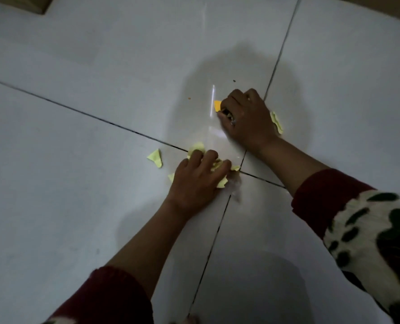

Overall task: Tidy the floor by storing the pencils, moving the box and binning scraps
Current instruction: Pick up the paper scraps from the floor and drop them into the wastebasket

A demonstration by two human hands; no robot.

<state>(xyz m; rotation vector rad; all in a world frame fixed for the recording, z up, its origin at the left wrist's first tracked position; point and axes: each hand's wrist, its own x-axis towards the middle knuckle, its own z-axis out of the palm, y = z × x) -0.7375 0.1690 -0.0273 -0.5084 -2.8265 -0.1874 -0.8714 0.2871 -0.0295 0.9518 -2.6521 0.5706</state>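
Observation:
Pale yellow paper scraps lie on the white tiled floor where the grout lines cross. My left hand (197,181) rests over a small heap of yellow scraps (218,166), its fingers curled around them. A single yellow scrap (155,157) sits loose just left of that hand. Farther up, my right hand (246,118) is curled, gripping scraps, with an orange scrap (217,105) poking out at its fingertips. Another yellow scrap (277,121) shows at the right edge of that hand. No pencils are in view.
A brown cardboard box corner (19,3) shows at the top left edge. Tiny crumbs (189,98) dot the tile above the hands. The scene is dim, with glare streaks on the glossy floor (77,206).

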